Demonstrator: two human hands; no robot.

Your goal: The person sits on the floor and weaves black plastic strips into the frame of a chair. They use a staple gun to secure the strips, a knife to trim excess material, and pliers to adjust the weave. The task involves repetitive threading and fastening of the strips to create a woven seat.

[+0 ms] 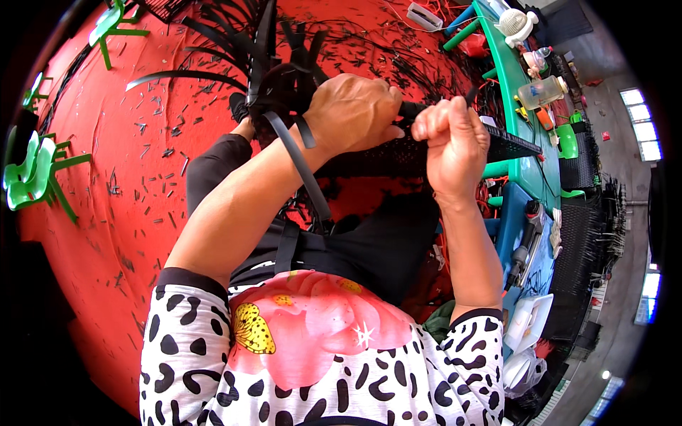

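A black woven piece of flat strips lies across my lap, its dark edge passing beneath both hands. Many loose black strip ends fan out from its far left side, and one long strip hangs down over my left forearm. My left hand is closed on the edge of the woven piece, with most fingertips hidden underneath. Just to its right, my right hand is raised with curled fingers, pinched on a black strip whose dark tip shows above the knuckles. A short dark length shows between the hands.
Cut black scraps litter the red floor. Green chairs stand at left. At right runs a green table with a clear jug, a small white fan, a power tool and a white tray.
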